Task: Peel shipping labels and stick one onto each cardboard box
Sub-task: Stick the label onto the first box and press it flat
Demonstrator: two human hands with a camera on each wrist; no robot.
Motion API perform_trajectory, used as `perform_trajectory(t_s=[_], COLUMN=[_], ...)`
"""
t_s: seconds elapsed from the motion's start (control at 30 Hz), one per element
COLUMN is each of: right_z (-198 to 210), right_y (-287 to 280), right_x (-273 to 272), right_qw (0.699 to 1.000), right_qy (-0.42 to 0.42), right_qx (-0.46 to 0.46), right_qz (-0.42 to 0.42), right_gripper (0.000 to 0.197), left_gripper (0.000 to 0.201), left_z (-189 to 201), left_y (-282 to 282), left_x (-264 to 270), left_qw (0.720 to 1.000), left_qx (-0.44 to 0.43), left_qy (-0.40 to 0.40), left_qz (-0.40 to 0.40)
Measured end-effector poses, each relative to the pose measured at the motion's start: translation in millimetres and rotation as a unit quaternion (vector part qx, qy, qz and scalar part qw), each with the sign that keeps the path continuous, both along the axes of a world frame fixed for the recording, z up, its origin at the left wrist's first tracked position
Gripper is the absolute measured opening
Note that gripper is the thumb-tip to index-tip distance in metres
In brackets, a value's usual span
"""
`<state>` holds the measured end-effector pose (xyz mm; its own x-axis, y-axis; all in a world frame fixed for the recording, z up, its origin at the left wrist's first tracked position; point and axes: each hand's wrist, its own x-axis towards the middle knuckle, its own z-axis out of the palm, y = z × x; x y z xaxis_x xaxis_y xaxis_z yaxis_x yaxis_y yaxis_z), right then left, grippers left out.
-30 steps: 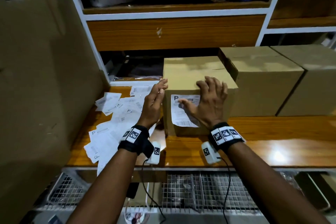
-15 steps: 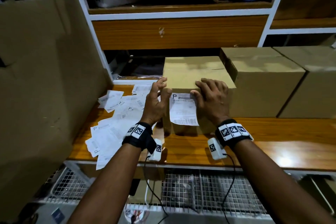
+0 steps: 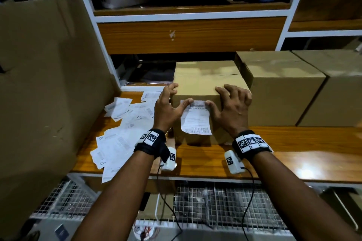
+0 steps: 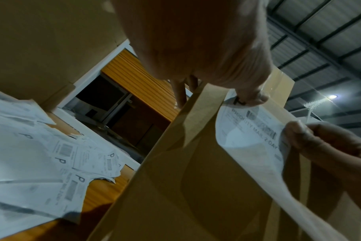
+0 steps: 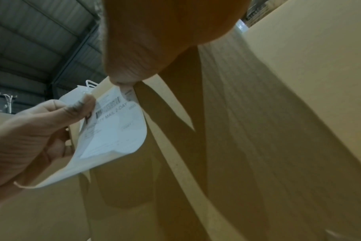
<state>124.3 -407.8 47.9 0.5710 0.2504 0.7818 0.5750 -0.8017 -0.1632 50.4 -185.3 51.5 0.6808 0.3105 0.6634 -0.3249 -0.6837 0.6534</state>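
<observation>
My left hand [image 3: 166,107] and right hand [image 3: 232,108] worked the near face of the cardboard box [image 3: 207,84], which stood on the wooden table [image 3: 293,143]. Each thumb pressed one top corner of the shipping label [image 3: 196,118] against the cardboard. The other fingers [image 3: 233,90] of both hands were spread apart and curled over the box's top edge, the left ones at its left corner. The wrist views showed the label's lower part bowing away from the box, not yet stuck flat.

Left of the box, a loose heap of printed labels [image 3: 125,137] lay across the table. Just right of it stood a second box [image 3: 278,88], and a third box [image 3: 342,92] beyond that. A large cardboard sheet [image 3: 45,76] leaned at the far left.
</observation>
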Motion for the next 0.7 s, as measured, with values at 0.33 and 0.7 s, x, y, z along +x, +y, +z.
perform_trajectory(t_s=[0.33,0.7], right_z=[-2,2], right_y=[-1,-10], right_x=[-1,0], right_qw=[1.000,0.999], right_qy=[-0.002,0.012], right_qx=[-0.003,-0.025], right_qz=[0.005,0.027], right_gripper=[0.057,0.047], left_gripper=[0.051,0.042], left_z=[-6,-3], left_y=[7,24], left_x=[-4,-5], left_qw=[0.999,0.995], left_qx=[0.041,0.074], left_qy=[0.008,0.016], left_qz=[-0.022,-0.070])
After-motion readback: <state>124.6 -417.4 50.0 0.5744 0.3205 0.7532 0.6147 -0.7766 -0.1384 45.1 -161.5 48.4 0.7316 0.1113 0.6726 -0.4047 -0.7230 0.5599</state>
